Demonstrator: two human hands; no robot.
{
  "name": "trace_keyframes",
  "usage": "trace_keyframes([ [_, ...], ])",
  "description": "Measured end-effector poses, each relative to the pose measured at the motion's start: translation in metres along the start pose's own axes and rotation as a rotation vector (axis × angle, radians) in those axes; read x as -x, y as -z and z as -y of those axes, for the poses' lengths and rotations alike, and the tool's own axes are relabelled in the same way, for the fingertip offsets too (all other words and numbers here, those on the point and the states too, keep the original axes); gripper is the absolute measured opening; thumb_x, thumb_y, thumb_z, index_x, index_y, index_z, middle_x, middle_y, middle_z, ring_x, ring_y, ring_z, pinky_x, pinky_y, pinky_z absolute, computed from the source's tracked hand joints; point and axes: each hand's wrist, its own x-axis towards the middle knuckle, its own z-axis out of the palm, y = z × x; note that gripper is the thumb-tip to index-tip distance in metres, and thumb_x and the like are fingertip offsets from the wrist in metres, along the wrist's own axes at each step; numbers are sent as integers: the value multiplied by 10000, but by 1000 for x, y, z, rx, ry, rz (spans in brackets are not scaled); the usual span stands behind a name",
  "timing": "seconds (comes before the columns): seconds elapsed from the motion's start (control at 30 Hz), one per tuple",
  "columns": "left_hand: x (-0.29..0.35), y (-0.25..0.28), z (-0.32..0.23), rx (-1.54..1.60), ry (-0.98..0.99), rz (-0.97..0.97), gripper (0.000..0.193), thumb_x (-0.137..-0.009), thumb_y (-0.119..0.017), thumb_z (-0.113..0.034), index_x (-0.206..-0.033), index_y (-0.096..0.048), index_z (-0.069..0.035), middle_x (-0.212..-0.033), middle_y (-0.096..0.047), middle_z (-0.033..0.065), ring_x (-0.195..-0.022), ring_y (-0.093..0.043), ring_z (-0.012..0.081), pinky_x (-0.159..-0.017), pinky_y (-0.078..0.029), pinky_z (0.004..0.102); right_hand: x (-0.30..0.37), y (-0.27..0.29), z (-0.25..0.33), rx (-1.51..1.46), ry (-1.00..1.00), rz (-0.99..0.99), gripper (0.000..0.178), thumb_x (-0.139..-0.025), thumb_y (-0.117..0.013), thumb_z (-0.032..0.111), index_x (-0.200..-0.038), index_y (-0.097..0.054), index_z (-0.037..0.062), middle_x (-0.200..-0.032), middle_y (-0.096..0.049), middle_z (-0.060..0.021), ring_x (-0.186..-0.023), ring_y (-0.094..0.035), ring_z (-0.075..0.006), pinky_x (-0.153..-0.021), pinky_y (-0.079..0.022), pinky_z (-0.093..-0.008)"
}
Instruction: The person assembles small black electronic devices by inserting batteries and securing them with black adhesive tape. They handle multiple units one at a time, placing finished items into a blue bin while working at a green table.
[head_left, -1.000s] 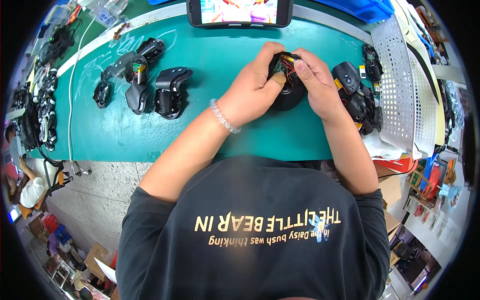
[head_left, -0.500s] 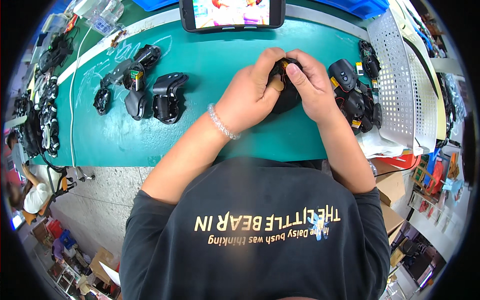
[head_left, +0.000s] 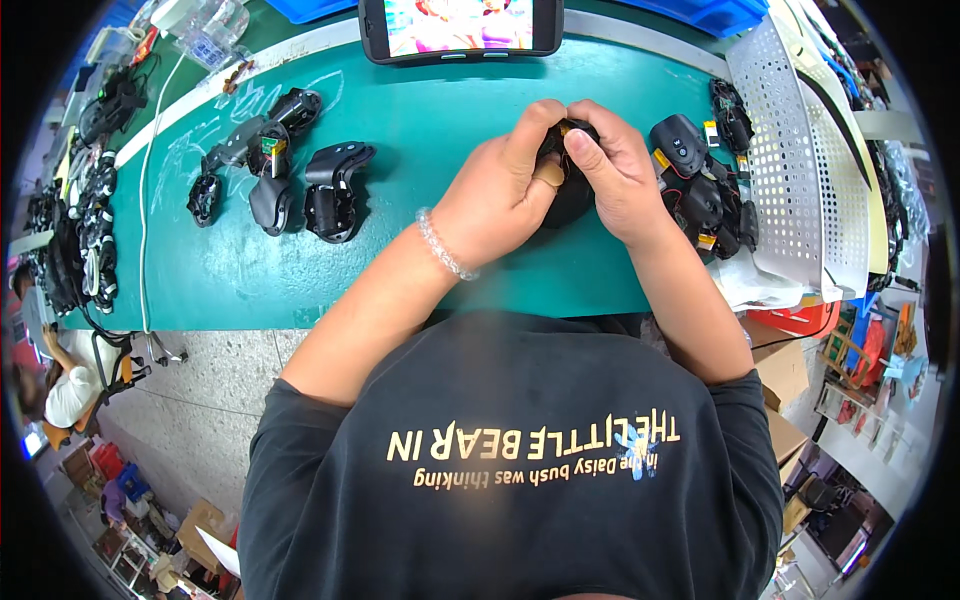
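Black housing [head_left: 572, 205] gripped from both sides

At far left, a white cable [head_left: 145, 230] runs across the green bench top [head_left: 420, 130]. Next lie several black casings [head_left: 269, 206], one exposing a green circuit board [head_left: 272, 146], then a two-piece black casing [head_left: 326, 212]. A phone [head_left: 460, 30] with lit screen is at the rear. The left hand [head_left: 500, 190], clear beaded bracelet [head_left: 443, 246] at the wrist, pinches the black housing between thumb and curled fingers. The housing sits between both hands; bench contact cannot be determined. The right hand [head_left: 622, 180] closes on the opposite side, thumb at the upper edge. Farther right, black casings with yellow-taped battery cells [head_left: 707, 242] lie heaped beside a white perforated basket [head_left: 785, 140].
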Motion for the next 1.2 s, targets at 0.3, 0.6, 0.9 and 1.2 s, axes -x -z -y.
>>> trace_keyframes([
  [0.3, -2, 2, 1, 187, 110, -53, 339, -855, -464, 36, -1169, -393, -66, -976, -488, 50, -879, -496, 125, -814, -423, 260, -4, 2, -2, 141, 109, 4, 332, -939, -503, 335, -996, -519, 8, -824, -532, -14, -776, -485, -82, -715, -415, -235],
  [0.6, -2, 1, 2, 314, 120, -66, 366, -859, -460, 38, -1193, -364, -75, -979, -468, 43, -853, -466, 85, -782, -419, 243, -3, 5, -1, 49, 73, 17, 368, -938, -500, 386, -895, -502, 20, -768, -512, 3, -721, -448, -66, -661, -400, -223],
  [0.9, 4, 1, -3, 218, -2, -17, 357, -859, -472, 32, -1183, -361, -68, -993, -443, 65, -874, -451, 119, -794, -403, 254, 4, -3, -1, 128, 175, -100, 332, -936, -516, 323, -804, -504, 19, -703, -484, 5, -661, -426, -64, -586, -382, -227],
  [1.2, 1, 2, -9, 219, 159, -193, 346, -858, -491, 19, -1184, -402, -56, -1048, -474, 61, -932, -490, 128, -832, -431, 269, 1, 10, 27, 419, 56, 36, 372, -900, -539, 368, -1011, -533, 12, -910, -600, -146, -852, -593, -266, -763, -460, -343],
])
